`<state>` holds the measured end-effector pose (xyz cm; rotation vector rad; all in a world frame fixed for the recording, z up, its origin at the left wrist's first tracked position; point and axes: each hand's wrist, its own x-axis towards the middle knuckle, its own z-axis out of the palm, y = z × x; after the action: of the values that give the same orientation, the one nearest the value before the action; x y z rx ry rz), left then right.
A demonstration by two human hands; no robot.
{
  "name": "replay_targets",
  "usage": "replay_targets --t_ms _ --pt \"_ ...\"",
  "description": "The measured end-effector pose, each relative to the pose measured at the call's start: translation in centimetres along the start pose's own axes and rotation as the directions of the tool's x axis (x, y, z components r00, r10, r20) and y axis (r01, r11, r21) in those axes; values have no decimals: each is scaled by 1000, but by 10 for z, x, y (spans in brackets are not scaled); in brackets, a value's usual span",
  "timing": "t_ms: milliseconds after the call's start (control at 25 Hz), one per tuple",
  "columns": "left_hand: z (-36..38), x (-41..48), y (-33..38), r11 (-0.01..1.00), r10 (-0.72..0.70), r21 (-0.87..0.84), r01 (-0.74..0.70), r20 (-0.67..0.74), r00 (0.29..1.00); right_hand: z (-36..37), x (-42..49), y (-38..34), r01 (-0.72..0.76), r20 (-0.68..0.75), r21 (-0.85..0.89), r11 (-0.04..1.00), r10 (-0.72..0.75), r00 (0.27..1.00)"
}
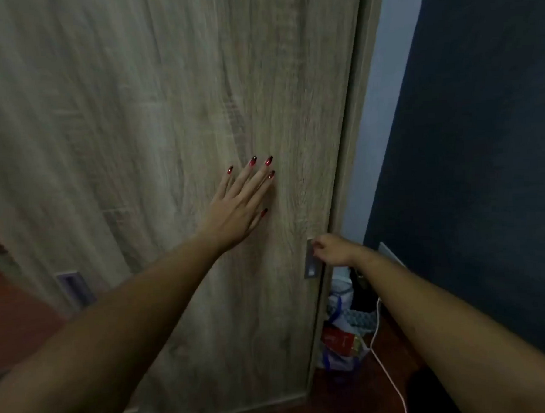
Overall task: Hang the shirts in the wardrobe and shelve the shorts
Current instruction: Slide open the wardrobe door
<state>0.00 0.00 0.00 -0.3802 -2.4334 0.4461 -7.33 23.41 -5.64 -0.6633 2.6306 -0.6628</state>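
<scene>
Two bare forearms are seen nearest, the left forearm point(113, 325) and the right forearm point(444, 317), both stretched out to the wardrobe door point(133, 103); the door is a flat panel of pale wood-grain laminate, with long streaks in grey and brown, and most of the view is filled by it. The left hand point(236, 208) is laid flat on the panel near its right edge, with fingers straight and a little spread, holding nothing; five long nails painted red with dark tips are counted on it. The right hand point(332, 250) is placed at the right edge of the door, lower than the left one; its fingers are curled on a rectangular metal handle point(310, 267) which is sunk in the panel. A second handle point(75, 287) of the same shape is seen near the lower left edge of the door. Right of the door, a pale strip of wall point(382, 90) and a dark blue wall point(482, 132) are seen. On the reddish-brown floor point(353, 391), beside the lower right corner of the door, soft bags point(339, 310) are heaped, their number cannot be told; a red packet point(336, 340) lies among them, its print too blurred to be read; one thin white cable point(377, 336) is trailed past them.
</scene>
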Motion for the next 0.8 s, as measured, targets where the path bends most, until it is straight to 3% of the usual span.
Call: replay_targets --t_ms 360,800 --pt "56 -2 13 994 -52 99 52 -1 999 31 50 50 -23 13 339 941 20 1000" --pt "62 -65 -37 957 -243 171 235 26 970 86 87 -2 67 136 395 916 -130 982"
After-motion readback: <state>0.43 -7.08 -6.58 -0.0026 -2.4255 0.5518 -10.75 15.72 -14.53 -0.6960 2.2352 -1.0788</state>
